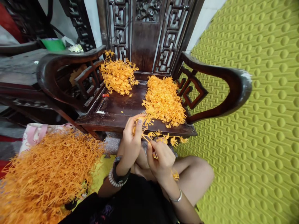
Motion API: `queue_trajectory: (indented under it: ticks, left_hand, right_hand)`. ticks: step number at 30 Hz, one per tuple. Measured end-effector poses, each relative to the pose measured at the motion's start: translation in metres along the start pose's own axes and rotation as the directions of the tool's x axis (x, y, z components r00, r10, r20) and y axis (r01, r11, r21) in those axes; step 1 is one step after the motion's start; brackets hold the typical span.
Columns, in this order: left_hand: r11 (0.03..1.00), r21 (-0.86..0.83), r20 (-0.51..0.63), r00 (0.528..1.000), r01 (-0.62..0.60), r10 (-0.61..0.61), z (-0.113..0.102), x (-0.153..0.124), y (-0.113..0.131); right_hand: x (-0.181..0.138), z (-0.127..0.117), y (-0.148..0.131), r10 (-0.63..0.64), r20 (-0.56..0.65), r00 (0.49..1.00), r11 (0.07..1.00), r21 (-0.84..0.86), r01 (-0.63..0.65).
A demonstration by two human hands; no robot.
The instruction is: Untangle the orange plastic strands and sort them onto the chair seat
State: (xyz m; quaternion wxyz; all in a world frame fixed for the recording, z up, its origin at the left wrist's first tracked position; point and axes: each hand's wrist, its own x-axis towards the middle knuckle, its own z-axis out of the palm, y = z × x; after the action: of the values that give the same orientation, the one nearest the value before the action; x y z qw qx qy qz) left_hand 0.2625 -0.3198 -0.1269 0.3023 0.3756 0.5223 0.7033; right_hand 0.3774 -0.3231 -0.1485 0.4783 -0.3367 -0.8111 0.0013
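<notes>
Between my hands, just off the front edge of the chair seat, is an orange plastic sprig point(174, 141) with small branching tips. My left hand point(132, 137) is closed, thumb against fingers, on orange sprigs whose tips spread out past the fingers. Lower and to the right, my right hand point(163, 157) pinches the thin stem of a sprig pointing right. Fingers partly hide where the stems meet. On the seat, one pile of orange sprigs point(119, 77) lies at the back left and a denser, neater pile point(164, 101) lies on the right.
The dark carved wooden chair point(112, 112) has curved arms on both sides. A small red wrapper point(105, 95) lies on its seat. At lower left, a big heap of stringy orange pieces point(58, 168) spills from a white and pink bag point(30, 133). Yellow-green bumpy matting point(252, 140) fills the right.
</notes>
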Motion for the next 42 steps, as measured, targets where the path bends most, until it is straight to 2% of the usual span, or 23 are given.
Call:
queue_trajectory:
  ticks: [4,7,12,16,19,22,25,28,30,32,35,40,41,42]
  left_hand:
    - [0.974,0.175,-0.031,0.988,-0.141,0.149,0.0,0.009,-0.01]
    - [0.936,0.247,-0.063,0.959,-0.252,0.275,-0.004,0.016,-0.014]
    - [0.9,0.181,-0.113,0.9,-0.397,0.421,-0.002,0.023,-0.005]
    - [0.859,0.126,-0.069,0.859,-0.497,0.507,0.006,0.037,0.005]
    - [0.779,0.1,-0.087,0.774,-0.62,0.627,0.013,0.056,0.011]
    - [0.676,0.028,0.013,0.676,-0.737,0.737,0.026,0.073,0.016]
    - [0.609,-0.034,0.113,0.603,-0.792,0.79,0.046,0.08,0.02]
    - [0.546,-0.036,0.108,0.539,-0.837,0.835,0.067,0.083,0.021]
    - [0.485,-0.009,0.103,0.481,-0.875,0.87,0.078,0.086,0.019]
    - [0.412,0.021,0.109,0.412,-0.911,0.905,0.088,0.092,0.015]
    - [0.323,0.046,0.16,0.326,-0.945,0.932,0.102,0.102,0.008]
    - [0.162,0.067,0.356,0.175,-0.985,0.918,0.121,0.114,0.002]
    - [0.151,0.065,0.407,0.164,-0.986,0.898,0.123,0.115,0.001]
    - [0.163,0.068,0.47,0.176,-0.984,0.865,0.126,0.117,0.001]
  right_hand:
    - [0.003,-0.001,-0.002,0.097,0.113,0.989,0.97,0.213,-0.12]
    - [0.004,-0.005,-0.003,0.142,0.207,0.968,0.92,0.334,-0.206]
    - [0.002,-0.009,-0.012,0.15,0.2,0.968,0.883,0.413,-0.222]
    - [-0.002,-0.018,-0.021,0.238,0.192,0.952,0.85,0.433,-0.3]
    - [-0.005,-0.033,-0.026,0.338,0.199,0.92,0.802,0.45,-0.392]
    - [-0.009,-0.05,-0.027,0.41,0.199,0.89,0.767,0.454,-0.454]
    - [-0.009,-0.061,-0.023,0.445,0.124,0.887,0.791,0.41,-0.454]
    - [-0.008,-0.065,-0.017,0.46,0.055,0.886,0.821,0.353,-0.449]
    - [-0.007,-0.066,-0.014,0.482,0.031,0.875,0.825,0.32,-0.466]
    - [-0.006,-0.067,-0.013,0.533,0.016,0.846,0.806,0.295,-0.513]
    - [-0.002,-0.071,-0.013,0.632,-0.009,0.775,0.743,0.289,-0.603]
    - [0.011,-0.075,-0.005,0.736,-0.046,0.675,0.655,0.3,-0.693]
    - [0.013,-0.076,-0.003,0.748,-0.061,0.661,0.646,0.299,-0.702]
    - [0.015,-0.075,-0.002,0.759,-0.072,0.647,0.635,0.302,-0.711]
